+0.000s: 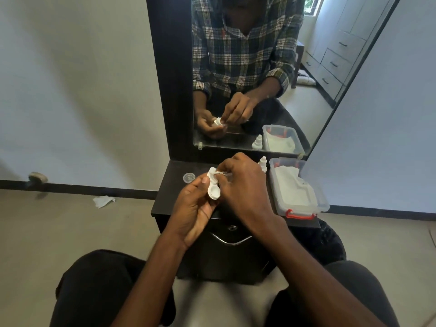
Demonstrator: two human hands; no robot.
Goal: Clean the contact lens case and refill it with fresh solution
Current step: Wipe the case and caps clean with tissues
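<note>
My left hand [193,208] grips a white contact lens case [214,191] above the dark dresser top [169,192]. The case's near well faces up and is uncovered. My right hand [240,182] pinches a thin white swab or twist of tissue [218,173] against the case's far well. A clear round cap [189,177] lies loose on the dresser to the left of my hands. A small white solution bottle [263,163] stands upright behind my right hand, partly hidden by it.
A clear plastic box [297,187] with red latches and white tissue inside sits at the dresser's right side. A mirror [259,74] rises behind. A crumpled tissue [103,201] lies on the floor at left. My knees frame the dresser drawer [232,241].
</note>
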